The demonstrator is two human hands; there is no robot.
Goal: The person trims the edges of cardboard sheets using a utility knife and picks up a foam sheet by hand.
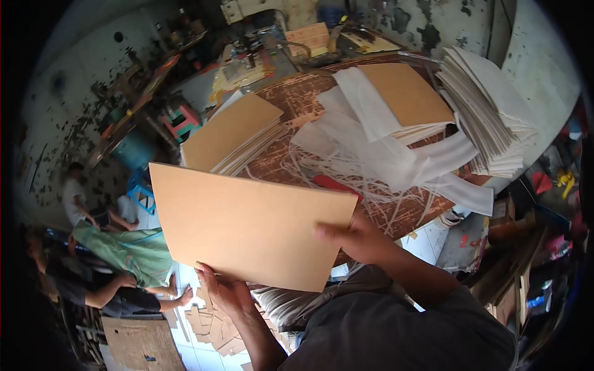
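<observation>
Beyond held board (247, 229): white scraps (387, 157) litter table (298, 93).

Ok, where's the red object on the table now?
In the head view, the red object lies slightly right of centre on the table, among thin white strips, beyond the upper edge of the brown sheet and near the right hand.

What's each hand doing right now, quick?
Left hand: at the lower edge of the brown sheet; can't tell whether it grips.
Right hand: closed, holding the sheet's right edge.
</observation>
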